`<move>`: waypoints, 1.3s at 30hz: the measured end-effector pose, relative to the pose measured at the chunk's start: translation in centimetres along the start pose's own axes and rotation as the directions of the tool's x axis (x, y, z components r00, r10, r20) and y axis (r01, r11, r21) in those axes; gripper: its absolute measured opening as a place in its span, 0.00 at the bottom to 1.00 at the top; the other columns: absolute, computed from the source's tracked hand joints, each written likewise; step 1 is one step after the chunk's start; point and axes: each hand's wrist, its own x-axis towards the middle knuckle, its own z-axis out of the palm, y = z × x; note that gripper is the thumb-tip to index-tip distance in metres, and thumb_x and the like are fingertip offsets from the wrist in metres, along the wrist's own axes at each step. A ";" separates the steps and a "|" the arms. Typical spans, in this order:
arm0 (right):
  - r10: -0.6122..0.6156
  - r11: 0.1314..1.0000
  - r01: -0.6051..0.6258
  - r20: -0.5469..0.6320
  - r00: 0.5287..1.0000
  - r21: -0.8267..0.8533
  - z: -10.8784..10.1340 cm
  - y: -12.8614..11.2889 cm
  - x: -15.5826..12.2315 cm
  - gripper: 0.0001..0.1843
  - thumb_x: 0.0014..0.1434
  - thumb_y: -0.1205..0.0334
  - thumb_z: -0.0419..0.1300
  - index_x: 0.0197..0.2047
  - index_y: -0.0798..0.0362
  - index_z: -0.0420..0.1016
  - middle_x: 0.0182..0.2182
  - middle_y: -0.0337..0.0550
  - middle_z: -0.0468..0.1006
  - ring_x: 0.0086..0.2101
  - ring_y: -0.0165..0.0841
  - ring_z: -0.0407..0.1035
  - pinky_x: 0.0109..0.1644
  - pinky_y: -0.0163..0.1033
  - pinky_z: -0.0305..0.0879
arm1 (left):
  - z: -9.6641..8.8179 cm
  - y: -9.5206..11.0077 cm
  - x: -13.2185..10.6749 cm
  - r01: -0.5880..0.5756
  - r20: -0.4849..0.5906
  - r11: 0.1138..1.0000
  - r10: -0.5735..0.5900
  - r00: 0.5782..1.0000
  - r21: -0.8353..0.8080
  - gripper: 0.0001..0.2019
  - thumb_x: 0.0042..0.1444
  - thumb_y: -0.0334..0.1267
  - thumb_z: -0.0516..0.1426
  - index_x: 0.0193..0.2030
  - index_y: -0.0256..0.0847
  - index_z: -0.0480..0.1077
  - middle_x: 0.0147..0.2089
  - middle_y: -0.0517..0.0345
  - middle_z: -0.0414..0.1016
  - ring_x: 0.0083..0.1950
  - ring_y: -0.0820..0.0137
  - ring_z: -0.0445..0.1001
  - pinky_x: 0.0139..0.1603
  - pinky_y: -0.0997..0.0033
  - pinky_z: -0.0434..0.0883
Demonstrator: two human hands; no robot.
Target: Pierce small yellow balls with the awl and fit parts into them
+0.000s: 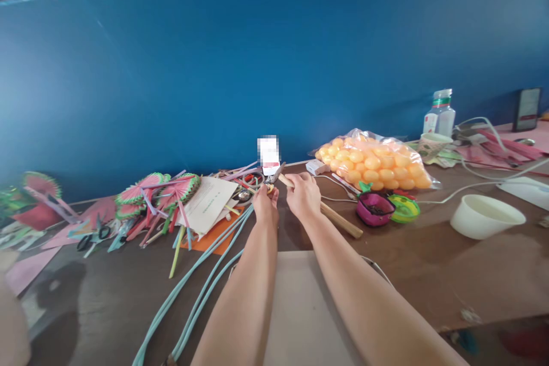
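My right hand (303,197) is closed around the wooden handle of a hammer (341,219). The handle slants down to the right past my wrist. Its dark metal head (277,174) lies crosswise at the far end, just beyond my left fingers. My left hand (266,203) is closed beside the head, fingers pinched at something small with a yellowish edge that I cannot make out. Light blue tubes (210,251) run along the outer side of my left forearm. A phone with a white screen (269,151) stands upright behind both hands, against the blue wall.
Right of my hands lie a bag of orange balls (377,163), a purple container (374,210), a green lid (403,209) and a white bowl (486,217). Leftward are paper fans (141,191), a printed sheet (210,200) and scissors (96,234). A clear bottle (440,114) stands far right.
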 end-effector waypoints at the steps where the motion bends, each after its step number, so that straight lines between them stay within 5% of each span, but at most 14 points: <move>1: 0.023 1.000 -0.023 0.014 1.000 -0.015 -0.1 0.1 0.0 0.19 0.58 0.66 0.55 0.52 0.45 0.74 0.47 0.49 0.71 0.47 0.41 0.63 0.48 0.42 0.60 | 0.0 0.0 0.0 -0.011 -0.005 1.000 0.011 1.000 0.000 0.04 0.59 0.32 0.55 0.33 0.37 0.65 0.29 0.57 0.69 0.28 0.77 0.71 0.34 0.75 0.72; 6: 0.143 0.986 -0.126 0.162 0.976 -0.108 0.0 0.7 0.2 0.18 0.57 0.65 0.55 0.50 0.46 0.75 0.46 0.50 0.70 0.46 0.42 0.65 0.46 0.43 0.61 | 0.0 0.4 -0.2 -0.083 -0.043 0.995 0.081 0.996 -0.055 0.02 0.60 0.32 0.54 0.38 0.37 0.66 0.31 0.57 0.70 0.27 0.77 0.71 0.32 0.77 0.70; 13: 0.160 0.985 -0.125 0.361 0.919 -0.117 1.2 1.3 0.3 0.19 0.54 0.65 0.57 0.49 0.44 0.76 0.48 0.52 0.72 0.48 0.44 0.67 0.47 0.43 0.63 | 0.1 0.7 -1.1 -0.022 0.187 0.990 0.048 0.981 -0.139 0.08 0.61 0.38 0.53 0.36 0.36 0.69 0.33 0.53 0.73 0.28 0.77 0.70 0.31 0.76 0.69; 23: 0.174 0.984 -0.138 0.409 0.896 -0.116 1.9 1.6 0.2 0.17 0.51 0.67 0.60 0.44 0.47 0.79 0.43 0.53 0.77 0.43 0.42 0.73 0.44 0.45 0.66 | 0.1 0.9 -1.6 0.038 0.310 0.995 -0.008 0.951 -0.093 0.13 0.61 0.44 0.53 0.37 0.35 0.72 0.40 0.47 0.76 0.28 0.77 0.69 0.31 0.76 0.67; 28: 0.161 0.971 -0.199 0.250 0.955 0.132 1.7 1.5 0.6 0.16 0.55 0.63 0.58 0.46 0.48 0.78 0.46 0.51 0.78 0.45 0.40 0.72 0.47 0.44 0.66 | 0.0 0.6 -1.3 0.038 0.343 0.997 -0.011 0.939 -0.072 0.13 0.60 0.44 0.54 0.38 0.35 0.72 0.39 0.48 0.76 0.29 0.76 0.70 0.30 0.76 0.67; 33: 0.208 0.719 -0.248 0.140 0.968 0.649 1.4 1.2 1.5 0.14 0.58 0.60 0.55 0.44 0.52 0.78 0.41 0.44 0.80 0.40 0.32 0.73 0.49 0.38 0.67 | 0.2 0.6 -1.6 0.057 0.343 0.998 -0.041 0.938 -0.038 0.10 0.57 0.41 0.57 0.37 0.35 0.73 0.35 0.52 0.76 0.28 0.76 0.70 0.31 0.76 0.67; 39: 0.177 0.329 -0.315 0.270 0.947 0.890 1.7 1.1 1.6 0.16 0.53 0.52 0.61 0.42 0.49 0.79 0.39 0.41 0.80 0.38 0.32 0.73 0.42 0.37 0.70 | 0.1 0.2 -1.6 -0.027 0.407 0.999 0.016 0.913 0.021 0.09 0.50 0.36 0.62 0.38 0.37 0.73 0.35 0.55 0.76 0.32 0.75 0.73 0.36 0.75 0.69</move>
